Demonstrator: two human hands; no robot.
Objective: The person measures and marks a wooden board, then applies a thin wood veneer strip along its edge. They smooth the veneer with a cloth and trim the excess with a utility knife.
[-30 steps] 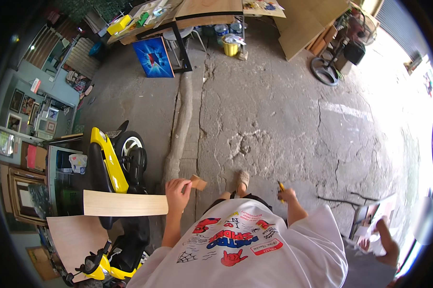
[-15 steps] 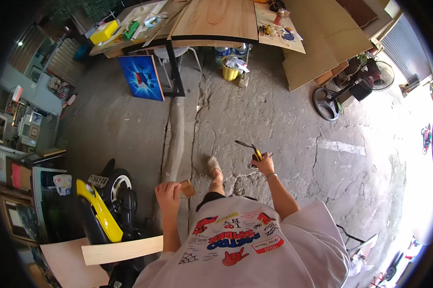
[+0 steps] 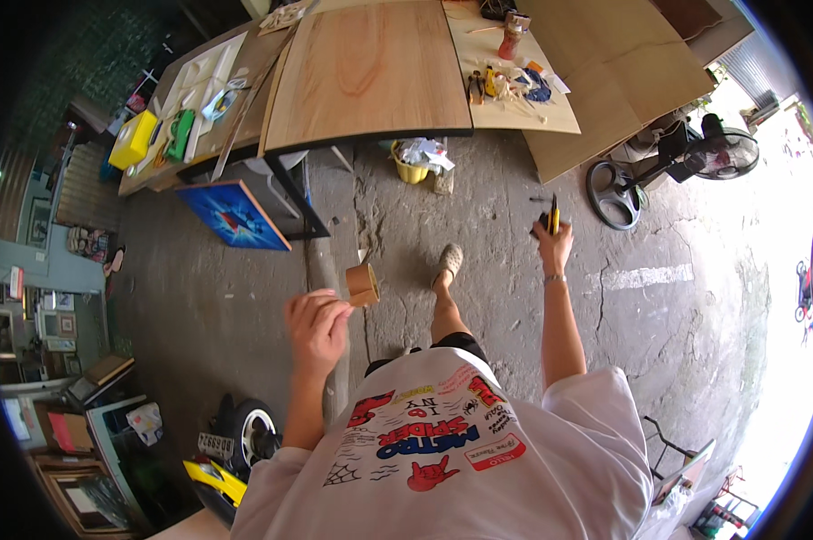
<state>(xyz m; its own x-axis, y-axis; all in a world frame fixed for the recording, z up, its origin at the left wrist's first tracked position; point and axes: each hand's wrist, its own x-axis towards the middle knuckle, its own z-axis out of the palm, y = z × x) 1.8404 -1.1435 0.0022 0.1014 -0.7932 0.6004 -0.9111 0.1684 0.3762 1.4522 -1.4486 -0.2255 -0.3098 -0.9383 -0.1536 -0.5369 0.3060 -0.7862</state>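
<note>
1. Motorbike [image 3: 214, 484], yellow and black, is partly seen at near left.
2. Left hand [image 3: 318, 331]: fingers curled nearly closed, brown tape roll [image 3: 361, 286] pinched at its near-left side, held above floor [image 3: 505, 333].
3. Right hand [image 3: 555, 247]: wrapped around yellow-and-black tool [image 3: 555, 218]; exact type can't be told.
4. Blue picture [image 3: 235, 216] is stood beside table leg [image 3: 297, 196], far left.
5. Yellow bin [image 3: 410, 171] is placed below wooden tabletop [image 3: 370, 76], far.

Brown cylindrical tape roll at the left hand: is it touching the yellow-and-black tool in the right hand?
Apart. The head view plainly shows grey concrete floor between the tape roll and the tool.
</note>
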